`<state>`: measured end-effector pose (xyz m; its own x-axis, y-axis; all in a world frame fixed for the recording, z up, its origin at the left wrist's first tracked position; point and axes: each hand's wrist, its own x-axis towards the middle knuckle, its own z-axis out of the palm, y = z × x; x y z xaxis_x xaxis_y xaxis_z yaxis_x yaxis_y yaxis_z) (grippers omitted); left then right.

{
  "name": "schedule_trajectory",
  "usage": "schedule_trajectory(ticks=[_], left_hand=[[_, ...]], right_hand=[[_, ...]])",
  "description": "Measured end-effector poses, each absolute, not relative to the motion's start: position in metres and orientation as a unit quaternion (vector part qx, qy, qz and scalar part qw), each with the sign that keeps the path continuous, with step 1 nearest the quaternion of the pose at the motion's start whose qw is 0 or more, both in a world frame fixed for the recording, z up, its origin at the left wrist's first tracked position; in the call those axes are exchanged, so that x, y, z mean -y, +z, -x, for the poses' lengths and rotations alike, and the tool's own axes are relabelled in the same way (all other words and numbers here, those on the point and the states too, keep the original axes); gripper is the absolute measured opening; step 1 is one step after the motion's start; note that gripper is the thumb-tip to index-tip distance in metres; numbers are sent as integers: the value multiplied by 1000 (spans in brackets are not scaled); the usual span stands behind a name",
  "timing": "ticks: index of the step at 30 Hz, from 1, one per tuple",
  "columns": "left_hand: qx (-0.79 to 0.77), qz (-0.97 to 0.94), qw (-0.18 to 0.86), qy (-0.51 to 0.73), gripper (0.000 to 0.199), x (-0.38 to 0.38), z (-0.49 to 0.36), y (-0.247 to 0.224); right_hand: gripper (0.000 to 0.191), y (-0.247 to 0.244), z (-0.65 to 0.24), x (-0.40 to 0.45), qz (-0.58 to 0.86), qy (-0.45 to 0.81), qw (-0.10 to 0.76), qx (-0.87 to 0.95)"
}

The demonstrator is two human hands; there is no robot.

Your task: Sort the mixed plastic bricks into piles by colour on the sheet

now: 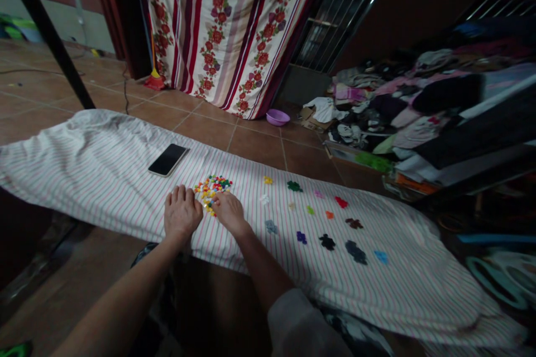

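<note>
A mixed heap of small coloured pieces (214,184) lies on the striped cloth (138,201). My left hand (182,211) rests palm down at the heap's left edge, its fingers side by side, with nothing visible in it. At the heap's lower right, my right hand (228,210) has its fingers drawn together among the pieces; whatever is between them is too small to name. Single-colour clusters spread to the right, among them yellow (268,179), dark green (294,186), red (341,202), black (327,242), dark grey (355,252) and light blue (381,256).
A phone (168,159) lies on the cloth, left of the heap. Beyond the cloth's far edge are a purple basin (277,117) on the tiles and a hanging floral curtain (221,28). Piled clothes (402,95) stand at the right.
</note>
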<state>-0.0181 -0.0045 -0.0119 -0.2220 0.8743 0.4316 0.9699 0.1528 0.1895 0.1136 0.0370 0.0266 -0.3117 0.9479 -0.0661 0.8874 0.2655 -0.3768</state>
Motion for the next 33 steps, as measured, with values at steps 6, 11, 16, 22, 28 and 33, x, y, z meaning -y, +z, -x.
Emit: schedule_trajectory(ticks=[6,11,16,22,28,33], left_hand=[[752,614,101,-218,37,5,19,-11],[751,615,111,-213,35,6,18,-9],[747,619,126,-207,34,7,19,-9],[747,623,114,-200,36,10,18,-3],[751,628,98,-177,36,13,16,8],[755,627,93,-169,35,14,15,11]], right_hand=[[20,29,-110,-37,582,163,91,792],[16,22,-116,-37,593,206,164,761],[14,17,-122,-36,608,269,255,702],[13,10,-139,-19,599,306,322,666],[10,-8,-169,-1,577,337,404,624],[13,-14,-194,14,561,355,463,588]])
